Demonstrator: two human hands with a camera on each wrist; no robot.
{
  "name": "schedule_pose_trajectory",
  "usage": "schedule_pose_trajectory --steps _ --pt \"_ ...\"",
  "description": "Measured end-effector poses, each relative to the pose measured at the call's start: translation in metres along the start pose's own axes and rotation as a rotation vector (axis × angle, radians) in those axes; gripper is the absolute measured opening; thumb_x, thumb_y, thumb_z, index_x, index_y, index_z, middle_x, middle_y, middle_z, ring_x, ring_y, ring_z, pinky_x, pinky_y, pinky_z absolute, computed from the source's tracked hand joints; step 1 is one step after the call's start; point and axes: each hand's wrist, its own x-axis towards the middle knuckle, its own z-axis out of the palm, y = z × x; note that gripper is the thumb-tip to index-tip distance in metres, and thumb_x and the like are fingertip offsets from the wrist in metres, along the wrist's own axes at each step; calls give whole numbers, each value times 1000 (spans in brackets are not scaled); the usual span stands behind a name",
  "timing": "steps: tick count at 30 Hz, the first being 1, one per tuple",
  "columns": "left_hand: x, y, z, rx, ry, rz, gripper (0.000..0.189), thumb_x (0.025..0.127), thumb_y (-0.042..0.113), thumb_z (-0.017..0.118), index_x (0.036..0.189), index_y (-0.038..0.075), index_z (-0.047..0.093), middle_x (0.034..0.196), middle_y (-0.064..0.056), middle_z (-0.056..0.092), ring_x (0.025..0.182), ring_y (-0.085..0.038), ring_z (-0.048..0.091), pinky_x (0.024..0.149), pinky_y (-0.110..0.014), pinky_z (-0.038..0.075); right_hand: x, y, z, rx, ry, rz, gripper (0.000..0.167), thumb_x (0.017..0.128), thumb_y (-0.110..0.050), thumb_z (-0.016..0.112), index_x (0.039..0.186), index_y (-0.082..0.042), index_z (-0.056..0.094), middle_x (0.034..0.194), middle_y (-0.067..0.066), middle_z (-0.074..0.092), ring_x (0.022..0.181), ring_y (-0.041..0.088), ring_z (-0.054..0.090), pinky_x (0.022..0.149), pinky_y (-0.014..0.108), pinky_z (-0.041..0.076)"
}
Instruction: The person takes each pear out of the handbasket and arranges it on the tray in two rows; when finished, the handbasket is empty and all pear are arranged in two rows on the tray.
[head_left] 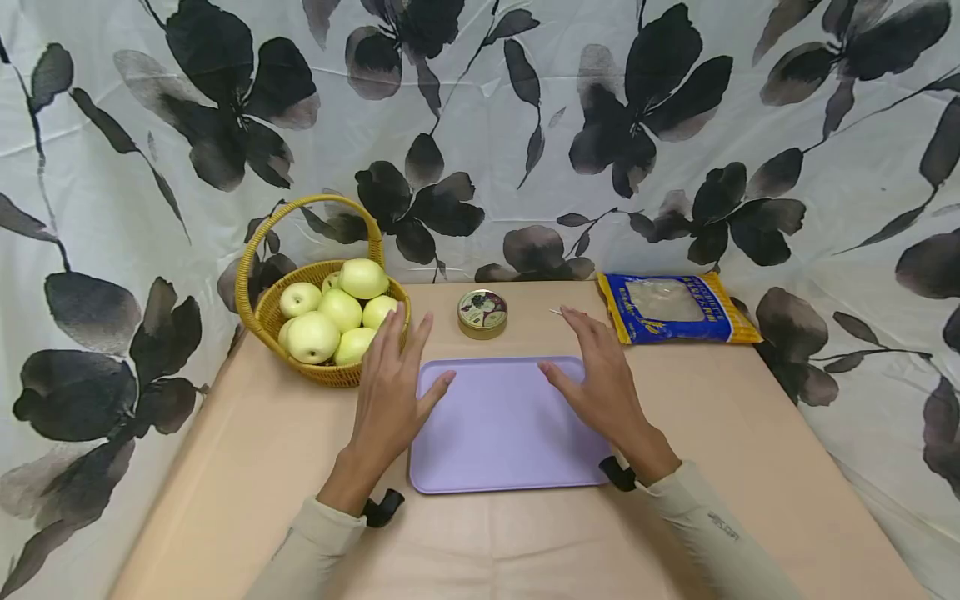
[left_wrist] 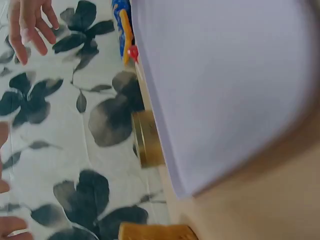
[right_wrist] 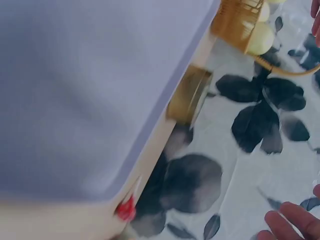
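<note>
Both hands hover over a lilac tray (head_left: 502,433) on the table, fingers spread and holding nothing. My left hand (head_left: 390,392) is above the tray's left side, its fingertips overlapping the wicker basket (head_left: 345,377) in the head view. Above the right side is my right hand (head_left: 600,383), fingers extended and thumb turned inward. Beyond the tray stands a round gold tin (head_left: 482,315) with a patterned lid. Near the right fingertips pokes out a thin white stick (head_left: 555,312); the right wrist view shows a small red head (right_wrist: 126,209) on it, like a lollipop.
Pale green apples (head_left: 340,310) fill the basket at the back left, under its tall arched handle (head_left: 309,200). At the back right lies a blue and yellow packet (head_left: 671,332). A floral cloth (head_left: 525,108) hangs behind the table (head_left: 480,533).
</note>
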Motion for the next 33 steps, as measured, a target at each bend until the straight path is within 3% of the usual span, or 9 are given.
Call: schedule_pose_trajectory --steps 7,10,13,20,23,27,33 --pt "-19 -31 -18 -109 314 -133 89 83 26 91 161 15 48 174 -20 28 157 -46 30 126 -67 26 13 -25 18 139 3 -61 84 90 -35 87 161 -21 46 157 5 53 144 28 50 119 58 45" --pt "-29 -47 -27 -133 399 -207 89 82 26 91 160 15 49 175 -20 26 157 -47 28 125 -69 26 18 -36 26 170 -9 -72 84 89 -36 88 160 -22 47 156 4 54 143 26 51 116 56 48" --pt "-37 -64 -34 -140 439 -295 91 83 29 91 162 18 47 177 -18 20 158 -43 24 125 -67 29 23 -46 33 207 -21 -86 84 89 -35 89 161 -24 47 156 4 54 143 25 51 116 55 49" --pt "-45 -95 -37 -250 438 -508 91 83 32 93 161 27 47 178 -8 15 165 -31 13 129 -69 21 41 -63 50 284 -33 -116 81 90 -34 88 159 -22 48 153 4 56 142 23 52 119 52 47" --pt "-47 -104 -33 -330 409 -571 90 83 29 93 161 26 48 178 -11 14 166 -30 14 129 -67 26 48 -70 58 323 -33 -143 78 90 -33 88 157 -21 50 150 5 59 136 23 56 116 50 50" --pt "-48 -112 -26 -406 364 -624 92 85 26 92 163 25 44 179 -12 10 165 -32 16 124 -63 38 59 -79 71 366 -35 -186 75 90 -32 87 156 -19 53 147 5 61 131 24 61 112 46 53" --pt "-48 -121 -17 -433 308 -649 95 89 27 89 168 25 34 179 -13 4 165 -31 16 122 -61 42 79 -90 91 395 -82 -194 73 92 -36 86 154 -19 54 150 3 61 130 20 62 110 43 53"
